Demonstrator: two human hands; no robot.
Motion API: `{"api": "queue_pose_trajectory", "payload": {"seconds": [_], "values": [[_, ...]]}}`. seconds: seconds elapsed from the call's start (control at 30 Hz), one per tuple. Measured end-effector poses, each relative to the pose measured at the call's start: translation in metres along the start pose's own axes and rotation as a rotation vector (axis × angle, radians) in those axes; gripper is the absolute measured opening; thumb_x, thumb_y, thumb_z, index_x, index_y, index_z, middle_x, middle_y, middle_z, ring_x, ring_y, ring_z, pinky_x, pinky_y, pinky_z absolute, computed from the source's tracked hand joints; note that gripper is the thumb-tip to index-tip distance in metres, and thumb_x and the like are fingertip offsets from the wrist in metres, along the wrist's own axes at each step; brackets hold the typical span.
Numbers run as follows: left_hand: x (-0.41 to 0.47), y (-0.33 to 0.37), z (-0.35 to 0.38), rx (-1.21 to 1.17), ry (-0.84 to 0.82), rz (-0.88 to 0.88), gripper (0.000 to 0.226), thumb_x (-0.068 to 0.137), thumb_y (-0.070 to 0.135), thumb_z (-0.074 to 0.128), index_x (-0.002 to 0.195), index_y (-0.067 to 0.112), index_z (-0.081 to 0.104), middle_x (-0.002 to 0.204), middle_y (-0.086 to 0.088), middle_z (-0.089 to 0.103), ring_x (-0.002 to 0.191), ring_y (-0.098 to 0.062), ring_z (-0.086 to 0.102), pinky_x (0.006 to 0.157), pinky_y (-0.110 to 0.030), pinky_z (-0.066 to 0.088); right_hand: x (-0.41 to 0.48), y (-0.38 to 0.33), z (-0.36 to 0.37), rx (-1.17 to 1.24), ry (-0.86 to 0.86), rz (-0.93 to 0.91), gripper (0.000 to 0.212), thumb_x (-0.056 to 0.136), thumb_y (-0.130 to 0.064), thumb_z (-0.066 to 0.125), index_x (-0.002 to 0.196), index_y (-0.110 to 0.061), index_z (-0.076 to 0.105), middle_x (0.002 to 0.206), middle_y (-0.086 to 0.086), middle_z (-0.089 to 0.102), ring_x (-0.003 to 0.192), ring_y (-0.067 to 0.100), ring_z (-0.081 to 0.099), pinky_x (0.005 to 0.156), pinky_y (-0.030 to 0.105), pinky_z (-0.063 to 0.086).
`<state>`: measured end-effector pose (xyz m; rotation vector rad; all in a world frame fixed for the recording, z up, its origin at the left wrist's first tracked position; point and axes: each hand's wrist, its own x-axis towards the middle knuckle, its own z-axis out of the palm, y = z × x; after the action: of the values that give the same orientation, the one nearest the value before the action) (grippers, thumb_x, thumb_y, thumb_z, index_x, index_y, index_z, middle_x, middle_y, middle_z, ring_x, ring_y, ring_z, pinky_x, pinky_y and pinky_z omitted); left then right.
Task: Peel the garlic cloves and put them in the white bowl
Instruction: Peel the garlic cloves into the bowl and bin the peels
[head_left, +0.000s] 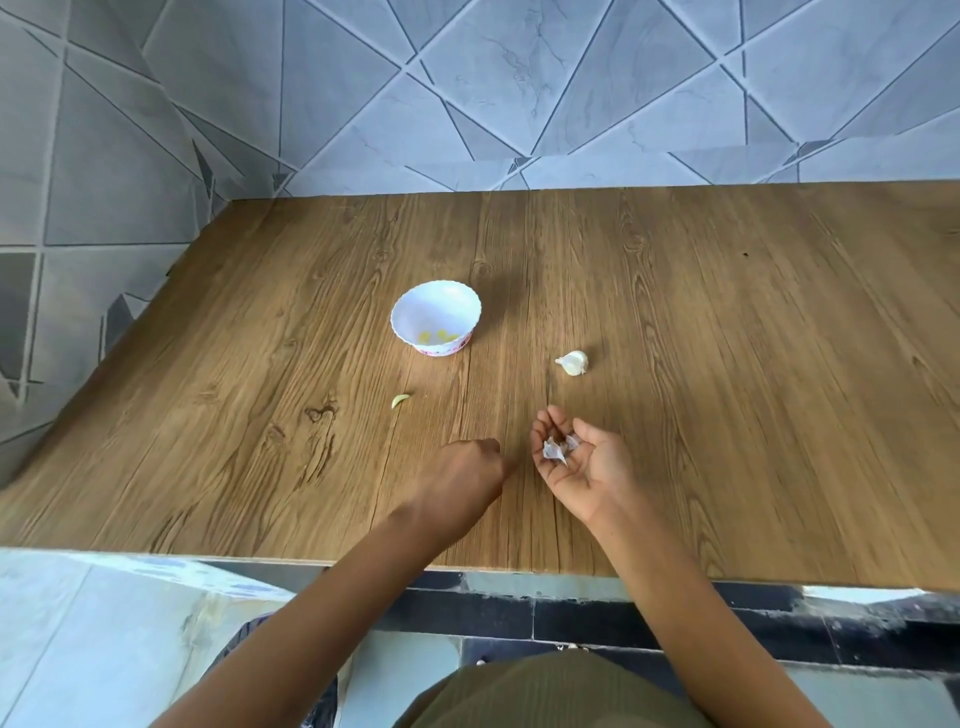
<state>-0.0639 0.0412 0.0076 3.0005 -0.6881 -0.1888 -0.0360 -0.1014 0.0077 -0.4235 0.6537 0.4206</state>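
At the centre of the head view, a white bowl (435, 307) with a scalloped rim stands upright on a wood-grain table (727, 338), with a few pale yellow peeled cloves (439, 338) lying in its bottom. Lower left of the bowl and apart from it, one more peeled clove (400, 400) lies alone on the bare wood. Right of the bowl, a partial garlic bulb (572, 362) in its white skin rests on its side, well apart from both.

Lower in the frame, a person's two bare arms reach in over the near table edge. The right hand (579, 460) is turned palm-up just below the bulb, its fingers half curled into a cup around a small heap of papery garlic skins (558, 448). The left hand (462, 480), just beside it, shows its back to the camera, knuckles up and fingers curled under against the tabletop; whether they pinch anything cannot be told.

Across the top of the frame and down its left side runs a wall of grey tiles (519, 78) cut in angular shapes.
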Motion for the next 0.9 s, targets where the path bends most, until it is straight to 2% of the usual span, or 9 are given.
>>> {"api": "queue_pose_trajectory", "payload": {"seconds": [0.07,0.17,0.27,0.33,0.43,0.53,0.6,0.77,0.9], "values": [[0.005,-0.003,0.000,-0.054,-0.010,-0.025,0.015,0.092,0.014,0.055,0.105,0.008,0.063,0.096,-0.005,0.064,0.082,-0.020,0.063,0.074,-0.032,0.053,0.001,0.000,-0.001,0.002,0.001,0.001,0.033,0.100,-0.013,0.036,0.086,0.003,0.061,0.084,0.014,0.062,0.079,0.021,0.060,0.071,0.030,0.050],[0.009,-0.017,-0.007,-0.514,0.083,-0.141,0.010,0.077,-0.001,0.068,0.085,0.004,0.069,0.079,-0.006,0.069,0.069,-0.014,0.062,0.069,-0.027,0.052,0.000,0.000,-0.002,-0.047,0.014,0.005,0.033,0.100,-0.014,0.035,0.088,0.002,0.061,0.088,0.013,0.063,0.083,0.021,0.060,0.075,0.031,0.049],[0.011,-0.024,-0.021,-0.933,0.158,-0.262,0.017,0.073,-0.014,0.064,0.080,0.001,0.069,0.067,-0.012,0.065,0.060,-0.018,0.057,0.064,-0.030,0.049,0.001,0.001,-0.003,-0.096,0.028,0.014,0.033,0.100,-0.014,0.034,0.089,0.001,0.061,0.090,0.013,0.063,0.085,0.022,0.059,0.086,0.033,0.045],[0.017,-0.020,-0.029,-0.906,0.175,-0.198,0.021,0.076,-0.009,0.066,0.081,0.011,0.071,0.069,-0.009,0.069,0.060,-0.011,0.061,0.065,-0.029,0.052,0.000,0.002,0.000,-0.061,0.026,0.032,0.033,0.100,-0.015,0.035,0.086,0.002,0.060,0.085,0.014,0.061,0.081,0.023,0.058,0.085,0.034,0.045],[0.024,-0.004,-0.040,-0.701,0.244,-0.042,0.019,0.078,-0.003,0.066,0.087,0.011,0.075,0.080,0.001,0.074,0.067,0.004,0.065,0.062,-0.007,0.046,0.000,0.006,0.005,-0.031,0.040,0.051,0.029,0.099,-0.013,0.038,0.085,0.003,0.057,0.078,0.014,0.060,0.073,0.023,0.058,0.072,0.032,0.048],[0.031,0.009,-0.043,-0.544,0.183,0.004,0.021,0.081,0.001,0.062,0.095,0.010,0.075,0.089,-0.002,0.075,0.080,-0.011,0.069,0.075,-0.023,0.052,-0.003,0.005,0.007,-0.039,0.038,0.047,0.022,0.095,-0.007,0.041,0.082,0.002,0.057,0.075,0.013,0.059,0.070,0.021,0.058,0.066,0.030,0.048],[0.035,0.014,-0.042,-0.492,0.185,-0.017,0.021,0.081,0.004,0.061,0.095,0.012,0.074,0.088,-0.001,0.074,0.082,-0.015,0.068,0.076,-0.032,0.052,-0.004,0.002,0.008,-0.034,0.038,0.041,0.023,0.094,-0.005,0.041,0.080,0.002,0.057,0.072,0.013,0.061,0.068,0.021,0.058,0.063,0.029,0.047],[0.038,0.018,-0.043,-0.511,0.266,-0.051,0.012,0.077,0.004,0.065,0.084,0.011,0.071,0.079,-0.001,0.069,0.072,-0.015,0.063,0.068,-0.037,0.051,-0.005,-0.001,0.009,0.003,0.025,0.045,0.024,0.094,-0.006,0.042,0.080,0.004,0.058,0.069,0.013,0.063,0.066,0.019,0.060,0.062,0.028,0.048],[0.039,0.014,-0.044,-0.651,0.288,-0.049,0.025,0.078,-0.008,0.055,0.084,0.008,0.073,0.079,0.003,0.073,0.074,-0.012,0.068,0.072,-0.031,0.054,-0.005,-0.004,0.006,0.045,0.023,0.031,0.024,0.098,-0.008,0.039,0.086,0.005,0.055,0.081,0.017,0.059,0.073,0.023,0.058,0.072,0.030,0.049]]}}
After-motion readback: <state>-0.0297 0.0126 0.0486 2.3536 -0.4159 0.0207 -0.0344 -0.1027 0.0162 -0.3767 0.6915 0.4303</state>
